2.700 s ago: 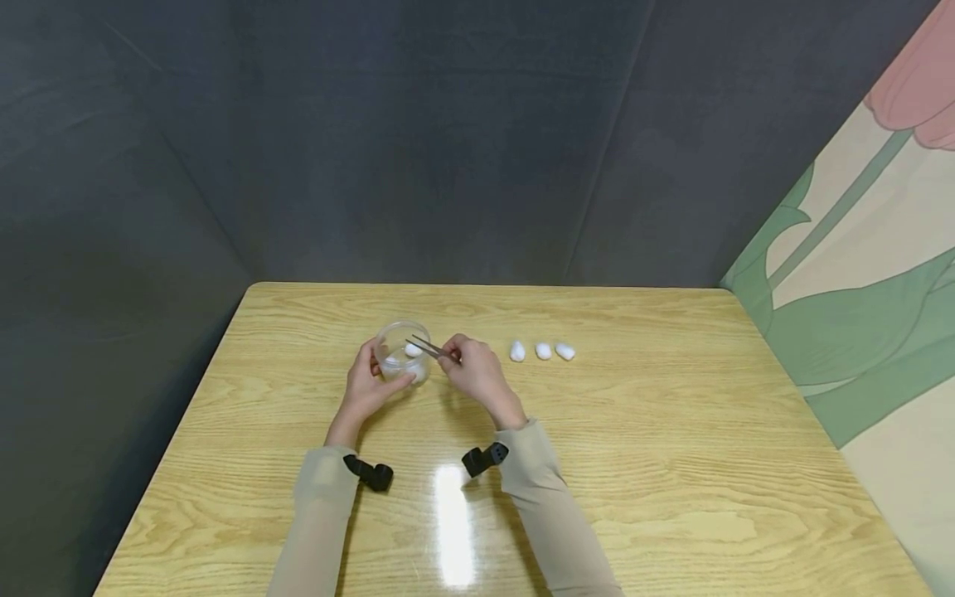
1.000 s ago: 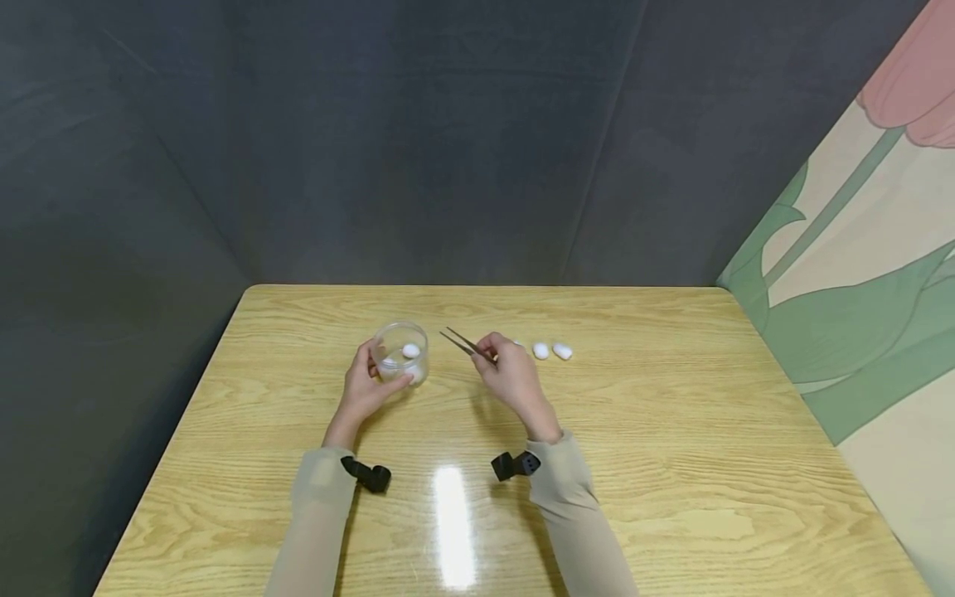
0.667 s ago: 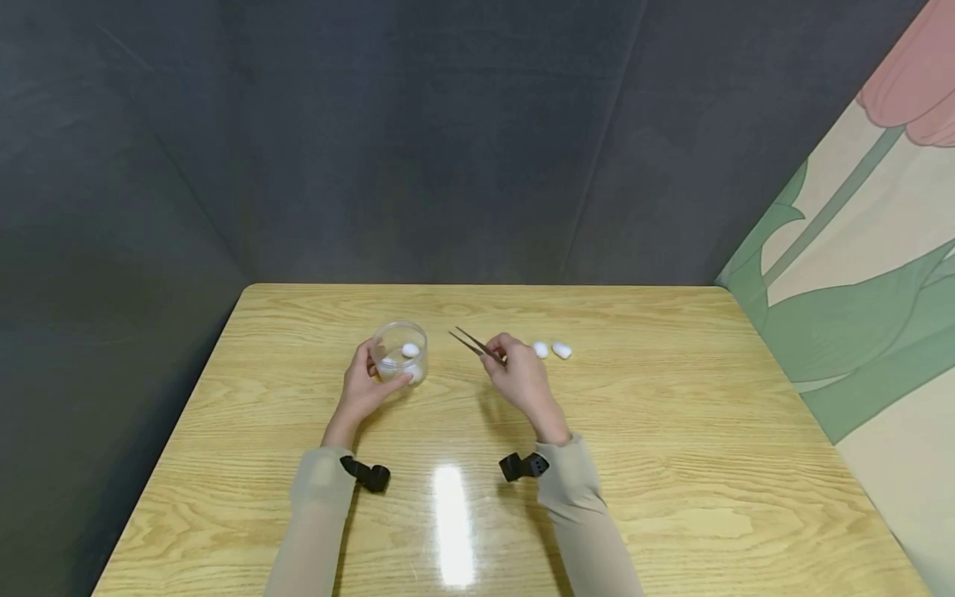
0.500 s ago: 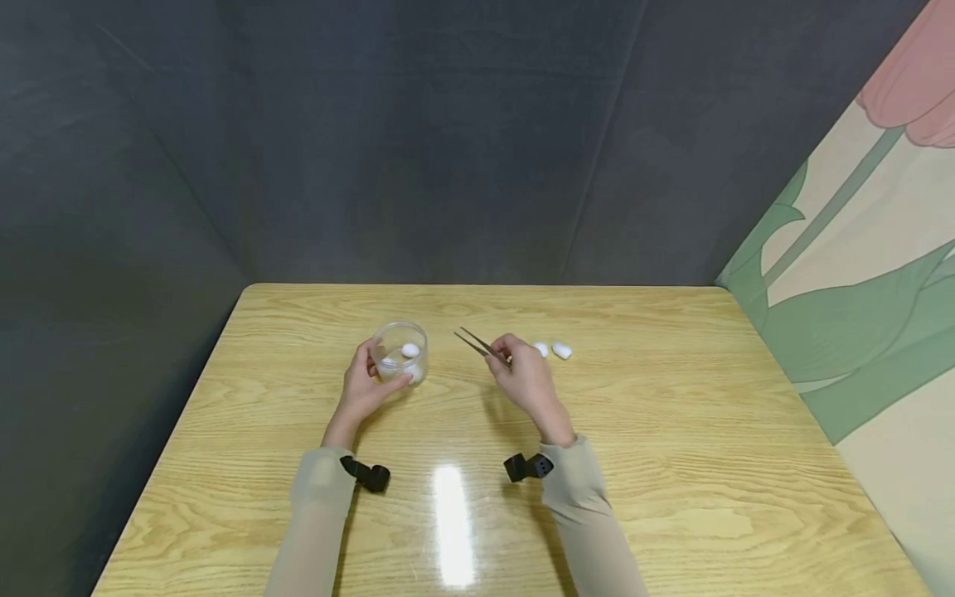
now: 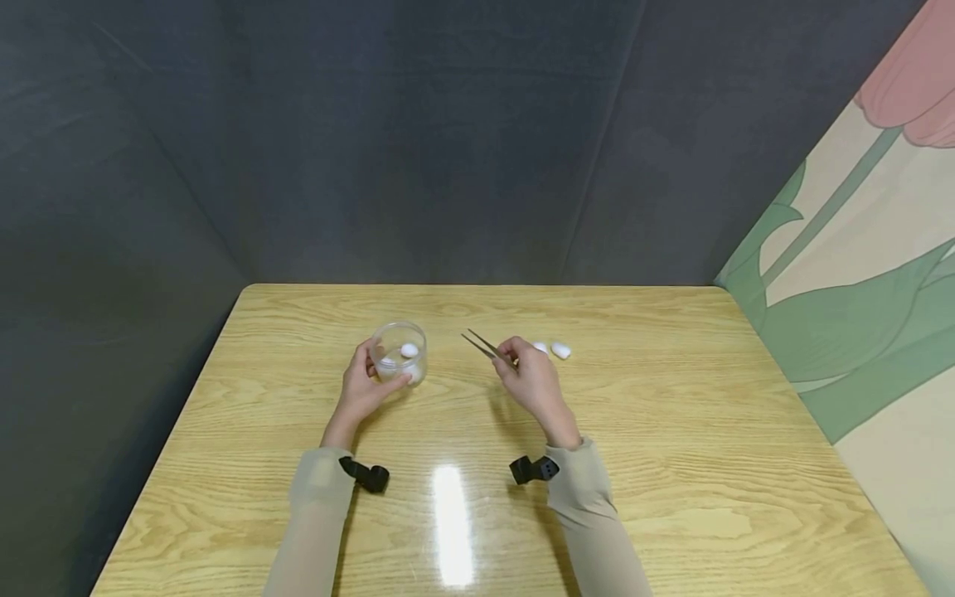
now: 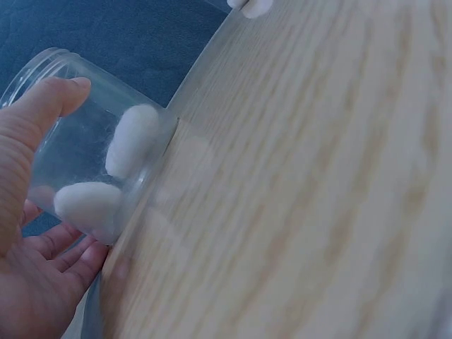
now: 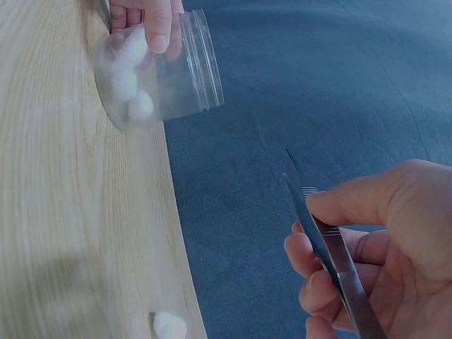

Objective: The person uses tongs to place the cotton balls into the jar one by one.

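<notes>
My left hand (image 5: 362,390) grips a clear plastic jar (image 7: 173,85), thumb on the near side and fingers round the other. White cotton balls (image 6: 134,141) lie at the bottom; three show in the right wrist view. The jar has no lid on and stands upright on the table. To its right, my right hand (image 5: 533,383) pinches metal tweezers (image 7: 351,286) between thumb and fingers above the tabletop. The tweezer tips point toward the jar, spread apart with nothing between them. Just beyond the right hand, two cotton balls (image 5: 561,350) show on the table, one partly covered by it.
The wooden table (image 5: 671,448) has its far edge a little beyond the jar, against a dark cloth backdrop (image 5: 448,149). On the right hangs a curtain (image 5: 880,315) with a tulip pattern. Each wrist bears a small black camera (image 5: 373,478).
Earlier the tweezers held a cotton ball inside the jar; it now lies in there. My right hand has moved right with the tweezers, covering one table cotton ball. The left hand stays put.
</notes>
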The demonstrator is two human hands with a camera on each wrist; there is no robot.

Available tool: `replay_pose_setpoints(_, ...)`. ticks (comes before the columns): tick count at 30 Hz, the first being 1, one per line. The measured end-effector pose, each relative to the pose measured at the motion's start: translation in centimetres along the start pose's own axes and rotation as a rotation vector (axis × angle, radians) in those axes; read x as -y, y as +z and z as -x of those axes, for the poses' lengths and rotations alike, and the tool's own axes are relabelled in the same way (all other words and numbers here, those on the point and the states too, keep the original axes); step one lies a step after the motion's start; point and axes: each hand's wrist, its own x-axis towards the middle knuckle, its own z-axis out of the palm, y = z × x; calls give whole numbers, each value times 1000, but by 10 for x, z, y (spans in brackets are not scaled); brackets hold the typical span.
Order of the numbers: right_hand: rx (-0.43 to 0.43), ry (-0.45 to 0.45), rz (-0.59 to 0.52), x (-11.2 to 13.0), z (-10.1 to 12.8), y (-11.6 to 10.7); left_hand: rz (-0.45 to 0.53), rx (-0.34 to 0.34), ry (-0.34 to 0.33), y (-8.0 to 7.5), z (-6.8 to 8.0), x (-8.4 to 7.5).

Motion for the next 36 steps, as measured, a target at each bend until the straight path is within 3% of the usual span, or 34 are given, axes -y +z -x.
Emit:
replay_pose_setpoints(4, -3, 11, 2, -3, 1, -2, -13, -11, 5, 1, -6, 16)
replay_pose_setpoints(10, 0, 28, 14, -9, 2, -7, -8, 8, -4, 0, 6, -15)
replay_pose_setpoints(12, 0, 31, 25, -12, 2, -8, -4, 8, -1, 0, 7, -17)
replay_pose_setpoints(19, 3, 26, 59, -20, 2, -12, 3, -2, -10, 0, -7, 14)
replay_pose_setpoints(25, 11, 22, 67, -27, 4, -15, -10, -9, -9, 1, -9, 19)
replay_pose_setpoints(29, 21, 18, 69, -30, 5, -17, 7, 5, -37, 1, -6, 12)
replay_pose_setpoints(36, 22, 18, 83, -34, 5, -20, -3, 16, -17, -1, 7, -17)
